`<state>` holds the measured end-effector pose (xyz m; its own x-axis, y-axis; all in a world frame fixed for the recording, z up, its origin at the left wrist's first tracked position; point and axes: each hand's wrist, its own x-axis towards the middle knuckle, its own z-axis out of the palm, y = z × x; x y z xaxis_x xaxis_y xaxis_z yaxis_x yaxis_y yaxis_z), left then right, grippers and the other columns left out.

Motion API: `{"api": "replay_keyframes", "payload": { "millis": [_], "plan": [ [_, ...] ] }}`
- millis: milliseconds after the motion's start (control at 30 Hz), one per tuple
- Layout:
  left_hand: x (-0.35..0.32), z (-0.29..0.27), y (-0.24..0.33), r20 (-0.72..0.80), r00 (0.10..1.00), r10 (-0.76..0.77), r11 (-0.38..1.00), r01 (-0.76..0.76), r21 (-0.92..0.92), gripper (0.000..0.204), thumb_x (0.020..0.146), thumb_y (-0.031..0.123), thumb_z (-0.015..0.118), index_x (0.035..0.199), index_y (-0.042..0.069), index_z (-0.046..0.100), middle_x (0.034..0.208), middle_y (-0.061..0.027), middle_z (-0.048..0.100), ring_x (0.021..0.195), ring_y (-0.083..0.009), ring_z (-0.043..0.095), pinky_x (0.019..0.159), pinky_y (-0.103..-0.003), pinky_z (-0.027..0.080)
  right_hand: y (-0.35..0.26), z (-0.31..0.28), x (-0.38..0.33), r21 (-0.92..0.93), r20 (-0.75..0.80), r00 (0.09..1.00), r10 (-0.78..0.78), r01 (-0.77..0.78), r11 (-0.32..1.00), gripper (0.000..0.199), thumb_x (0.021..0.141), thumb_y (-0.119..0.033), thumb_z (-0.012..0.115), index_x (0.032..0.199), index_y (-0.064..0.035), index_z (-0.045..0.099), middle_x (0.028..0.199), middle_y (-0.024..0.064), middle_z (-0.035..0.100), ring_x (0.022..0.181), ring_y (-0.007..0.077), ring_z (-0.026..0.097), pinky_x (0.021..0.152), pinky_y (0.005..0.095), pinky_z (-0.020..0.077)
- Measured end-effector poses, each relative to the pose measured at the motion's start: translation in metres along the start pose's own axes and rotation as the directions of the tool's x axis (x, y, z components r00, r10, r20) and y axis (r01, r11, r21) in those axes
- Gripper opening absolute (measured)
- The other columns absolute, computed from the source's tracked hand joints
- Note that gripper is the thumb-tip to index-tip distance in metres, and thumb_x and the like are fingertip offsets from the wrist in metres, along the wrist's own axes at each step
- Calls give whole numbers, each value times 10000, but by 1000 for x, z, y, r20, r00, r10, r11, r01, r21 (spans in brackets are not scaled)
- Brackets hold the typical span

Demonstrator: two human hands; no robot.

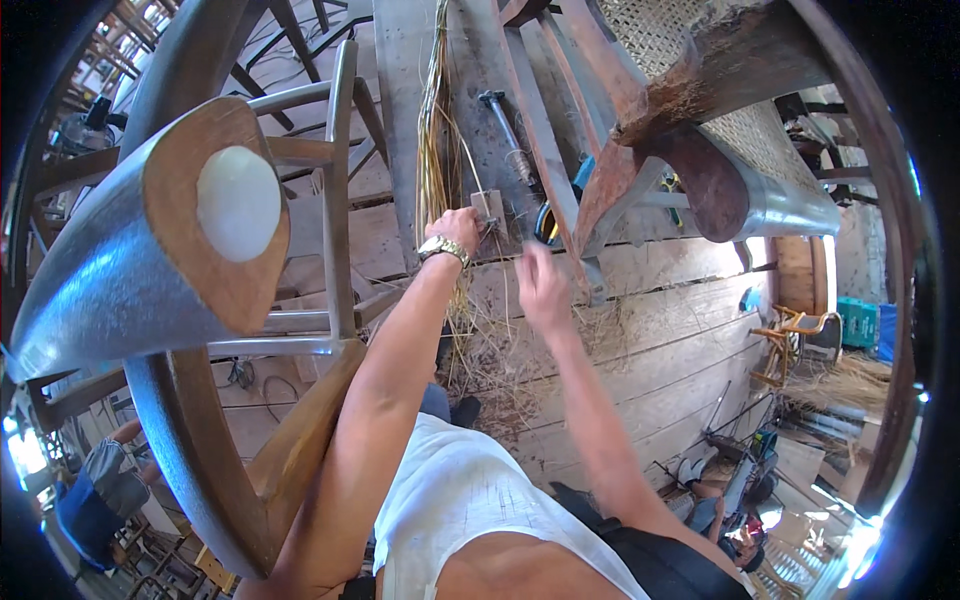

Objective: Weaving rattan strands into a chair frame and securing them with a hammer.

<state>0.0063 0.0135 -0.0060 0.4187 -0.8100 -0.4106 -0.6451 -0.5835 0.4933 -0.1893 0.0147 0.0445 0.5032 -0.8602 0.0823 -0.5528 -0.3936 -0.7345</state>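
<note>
My left hand (458, 226), with a metal watch (443, 247) on the wrist, reaches to a grey wooden bench (400, 120) and grips a small wooden block (488, 207) beside a bundle of straw-coloured cane strands (432, 130). My right hand (540, 285) hovers close by to the right, blurred, fingers curled; whether it holds anything cannot be made out. A dark metal rod tool (505, 130) lies on the bench just beyond both hands, and a yellow-and-blue handled tool (552, 222) lies by the right hand.
A wooden chair frame (335, 200) stands at the left, its thick rail (150, 230) close to the camera. A chair with a woven cane seat (680, 40) looms at the upper right. Loose cane scraps (490, 370) litter the plank floor. A seated person (100, 480) is at the lower left.
</note>
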Motion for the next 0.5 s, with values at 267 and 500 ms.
{"api": "replay_keyframes", "payload": {
  "millis": [267, 500],
  "plan": [
    [0, 6, 29, -39, 999, 36, 998, -38, -49, 190, 875, 297, 565, 992, 203, 681, 975, -124, 687, 947, -330, 650, 800, -460, 491, 55, 74, 212, 11, 302, 930, 208, -222, 975, 486, 765, -329, 738, 1120, -17, 623, 1010, 135, 690, 892, 216, 657, 807, 367, 511],
    [-1, 0, -1, -58, 998, -10, 999, 8, -37, 193, 885, 306, 568, 977, 192, 693, 938, -126, 693, 902, -337, 657, 768, -455, 508, 20, 68, 204, 279, 410, 907, 99, -229, 933, 147, 818, -165, 685, 878, -31, 680, 764, 59, 694, 673, 118, 645, 628, 253, 524]
  ]
}}
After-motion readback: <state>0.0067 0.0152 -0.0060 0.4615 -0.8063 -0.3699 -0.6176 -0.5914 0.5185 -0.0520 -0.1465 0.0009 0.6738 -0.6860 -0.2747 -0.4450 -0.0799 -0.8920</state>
